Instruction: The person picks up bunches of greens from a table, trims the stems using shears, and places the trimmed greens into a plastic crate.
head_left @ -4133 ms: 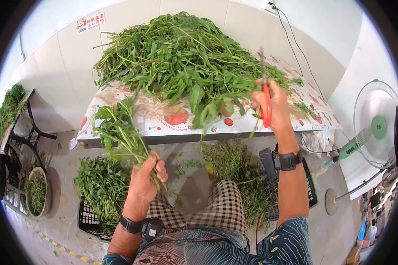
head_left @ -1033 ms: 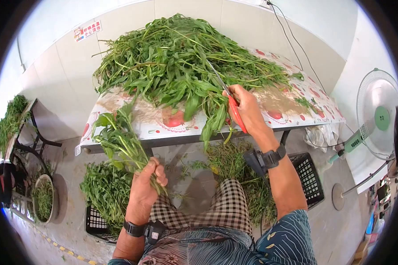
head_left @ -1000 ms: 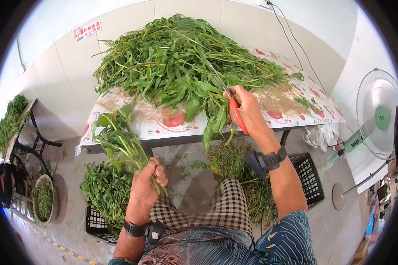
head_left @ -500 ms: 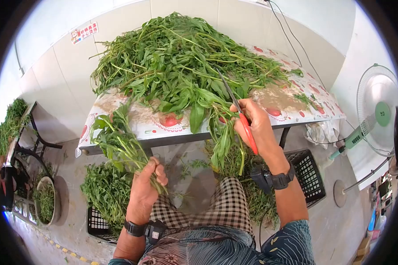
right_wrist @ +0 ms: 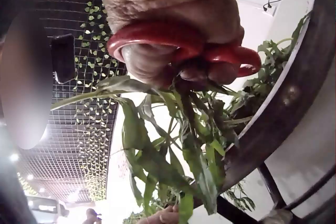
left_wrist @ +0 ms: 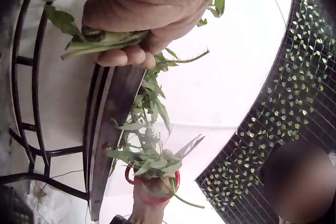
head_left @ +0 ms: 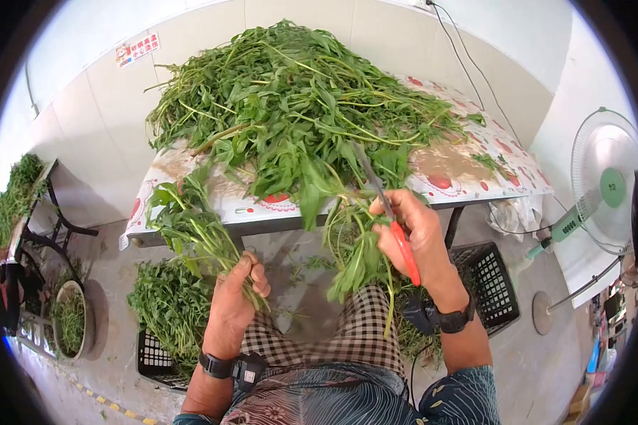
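Observation:
My left hand [head_left: 234, 297] grips a bunch of leafy green stems [head_left: 195, 227] by its lower ends, leaves pointing up and away. Cut-looking stem ends [left_wrist: 79, 50] stick out past the thumb in the left wrist view. My right hand [head_left: 425, 241] holds red-handled scissors [head_left: 406, 258], fingers through the loops [right_wrist: 157, 35] and blades pointing forward. The same hand pinches a leafy sprig [head_left: 361, 265], which hangs in front of the table edge with its bare stem pointing down. Beyond both hands, a large heap of greens [head_left: 283, 99] covers much of the table.
A flowered cloth [head_left: 439, 159] covers the table, with soil smears on it. Below stand a black crate of greens [head_left: 166, 304] at left and another black crate [head_left: 493, 283] at right. A standing fan [head_left: 606, 184] is on the right, a round tub [head_left: 71, 319] on the far left.
My right hand has drawn the scissors and the sprig away from the heap, down toward my lap. The left hand with its bunch has stayed nearly still.

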Action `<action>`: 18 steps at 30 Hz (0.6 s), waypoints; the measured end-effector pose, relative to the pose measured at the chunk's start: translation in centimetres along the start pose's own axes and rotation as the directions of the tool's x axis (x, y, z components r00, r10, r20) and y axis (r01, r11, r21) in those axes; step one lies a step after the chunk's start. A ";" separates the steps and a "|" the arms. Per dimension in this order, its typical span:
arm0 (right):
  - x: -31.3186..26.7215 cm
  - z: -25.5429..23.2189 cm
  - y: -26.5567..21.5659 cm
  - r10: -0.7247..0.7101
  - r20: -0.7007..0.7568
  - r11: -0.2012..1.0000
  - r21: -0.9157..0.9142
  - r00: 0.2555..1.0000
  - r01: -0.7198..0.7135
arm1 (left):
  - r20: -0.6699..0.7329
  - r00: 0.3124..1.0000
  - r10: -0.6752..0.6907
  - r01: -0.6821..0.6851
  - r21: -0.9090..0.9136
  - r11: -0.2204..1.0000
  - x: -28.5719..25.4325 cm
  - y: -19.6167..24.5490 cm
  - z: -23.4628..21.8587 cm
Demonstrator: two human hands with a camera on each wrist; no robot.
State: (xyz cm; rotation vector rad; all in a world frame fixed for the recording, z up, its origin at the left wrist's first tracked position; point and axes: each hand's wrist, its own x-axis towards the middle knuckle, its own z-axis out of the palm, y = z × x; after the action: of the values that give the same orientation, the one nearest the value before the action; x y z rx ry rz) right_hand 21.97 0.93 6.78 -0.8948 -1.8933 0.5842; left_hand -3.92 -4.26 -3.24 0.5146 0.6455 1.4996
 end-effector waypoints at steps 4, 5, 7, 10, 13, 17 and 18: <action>-1.3 0.5 -0.7 0.044 0.074 0.998 0.040 0.996 -0.047 | -0.005 1.000 0.002 -0.002 0.013 1.000 0.1 -0.1 0.1; -1.5 0.5 -0.8 0.045 0.089 0.998 0.040 0.995 -0.049 | -0.007 1.000 0.001 -0.001 0.013 1.000 0.2 -0.1 0.0; -1.9 0.6 -1.0 0.047 0.118 0.998 0.041 0.992 -0.052 | 0.006 1.000 -0.004 0.004 0.022 1.000 0.3 -0.2 -0.3; -2.3 1.0 -1.2 0.030 0.094 0.998 0.043 0.995 -0.034 | 0.036 0.999 -0.015 0.013 0.043 0.999 0.4 -0.3 -0.8; -3.2 1.0 -2.1 0.082 0.168 0.991 0.091 0.982 -0.099 | 0.028 1.000 -0.006 0.005 0.027 1.000 0.5 -0.4 -0.8; -4.6 1.2 -2.7 0.058 0.276 0.986 0.135 0.959 -0.099 | -0.030 1.000 0.009 -0.009 0.015 1.000 0.4 -0.5 -0.8; -4.8 1.0 -2.7 0.070 0.234 0.987 0.127 0.970 -0.102 | -0.045 0.999 0.012 -0.011 0.027 1.000 0.5 -0.5 -0.8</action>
State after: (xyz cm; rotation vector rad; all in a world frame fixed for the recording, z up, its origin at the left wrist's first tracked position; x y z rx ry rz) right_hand 21.58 -4.48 5.62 -0.8519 -1.9969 0.8941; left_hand -4.10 -3.88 -4.18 0.5066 0.6994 1.5187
